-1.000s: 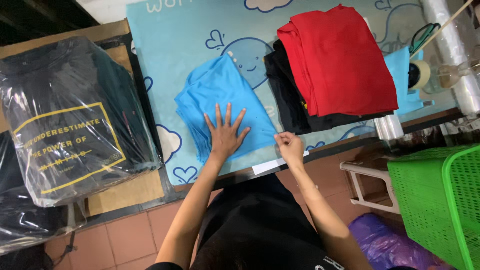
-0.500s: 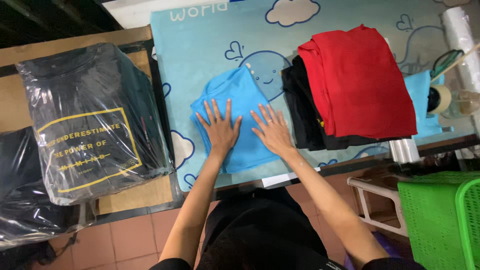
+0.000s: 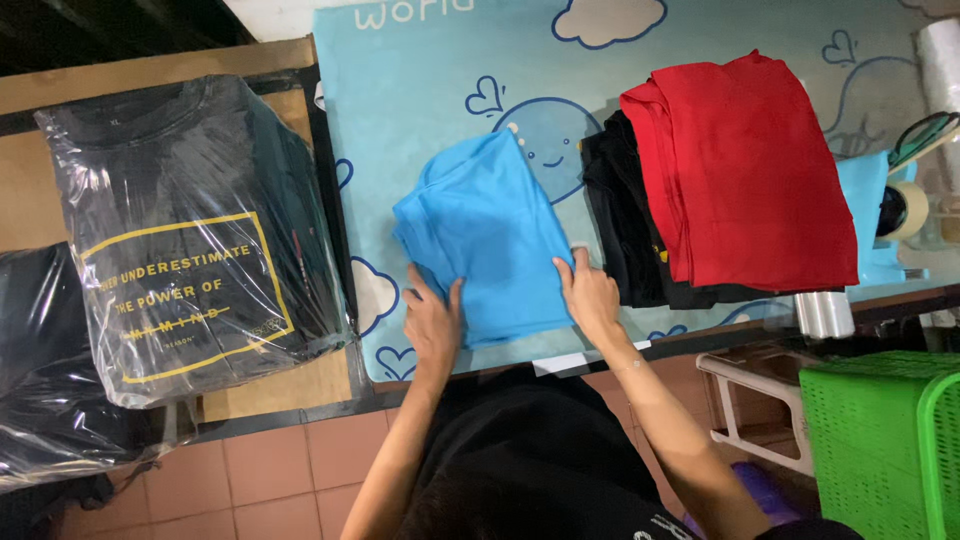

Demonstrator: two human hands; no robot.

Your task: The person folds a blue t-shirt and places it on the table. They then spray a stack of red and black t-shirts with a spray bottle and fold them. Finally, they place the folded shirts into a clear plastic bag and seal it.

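A folded bright blue garment (image 3: 485,235) lies on a light blue table mat (image 3: 420,90) printed with clouds and hearts. My left hand (image 3: 432,325) grips its near left corner, fingers curled around the edge. At the garment's near right edge my right hand (image 3: 590,295) holds the cloth, thumb on top. To the right sits a stack of folded clothes, a red garment (image 3: 745,165) on top of black ones (image 3: 625,240).
A plastic-wrapped bundle of black printed shirts (image 3: 190,240) stands at the left on a wooden surface. A tape roll (image 3: 905,210) and a clear film roll (image 3: 825,315) lie at the right. A green plastic basket (image 3: 880,440) and a white stool (image 3: 755,400) stand below the table edge.
Both hands slid from flat on top of the blue garment back to its near corners and now grip the edges. The camera view has drawn closer.
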